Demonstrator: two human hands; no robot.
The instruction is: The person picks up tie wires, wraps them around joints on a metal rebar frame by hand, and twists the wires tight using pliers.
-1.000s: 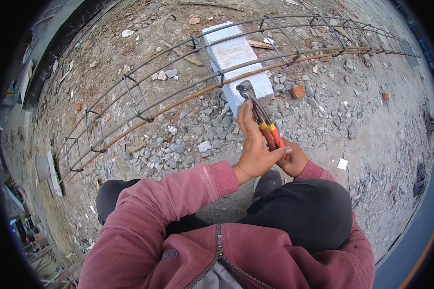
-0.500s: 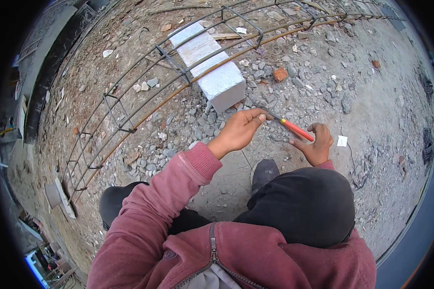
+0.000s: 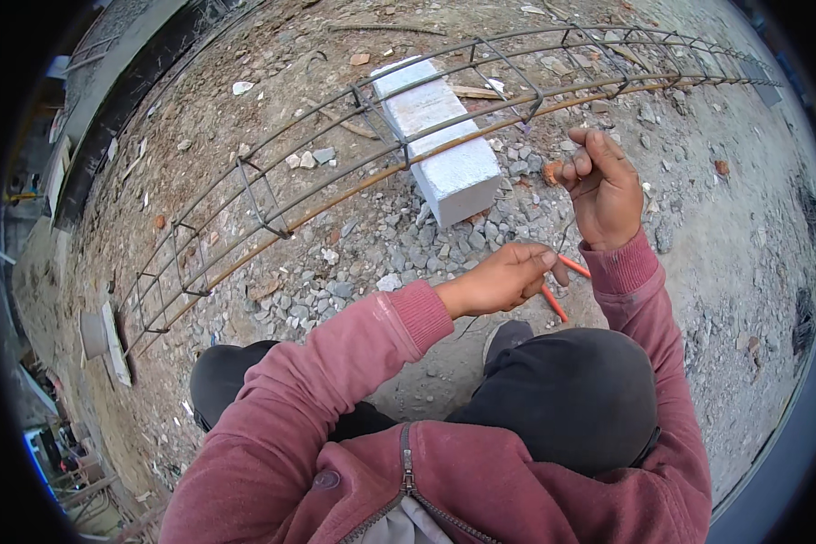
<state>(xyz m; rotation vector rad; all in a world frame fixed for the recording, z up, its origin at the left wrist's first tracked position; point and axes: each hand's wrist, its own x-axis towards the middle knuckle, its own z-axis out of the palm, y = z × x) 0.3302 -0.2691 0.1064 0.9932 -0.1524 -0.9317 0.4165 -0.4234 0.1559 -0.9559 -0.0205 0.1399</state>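
Note:
My left hand (image 3: 508, 279) is closed around the head end of a pair of red-handled pliers (image 3: 553, 305), in front of my knees. The two handles stick out apart from each other past my fingers, and the jaws are hidden. My right hand (image 3: 607, 186) is raised farther out and to the right, its fingers curled and thumb drawn in. A thin dark wire (image 3: 568, 234) shows between my hands. Whether my right fingers hold its end cannot be made out. Beyond my hands, a long rebar cage (image 3: 335, 201) rests across a whitish block (image 3: 467, 186).
Grey gravel (image 3: 322, 295) and broken stones cover the ground around the block. A reddish brick piece (image 3: 551, 172) lies behind my right hand. Farther left are a pale board (image 3: 116, 344) beside a bucket-like object. My bent knees (image 3: 562, 399) sit close below my hands.
My right hand has left the pliers' handle area and risen up and away. My left hand has shifted nearer and right with the pliers, whose handles now show spread. The view has shifted slightly.

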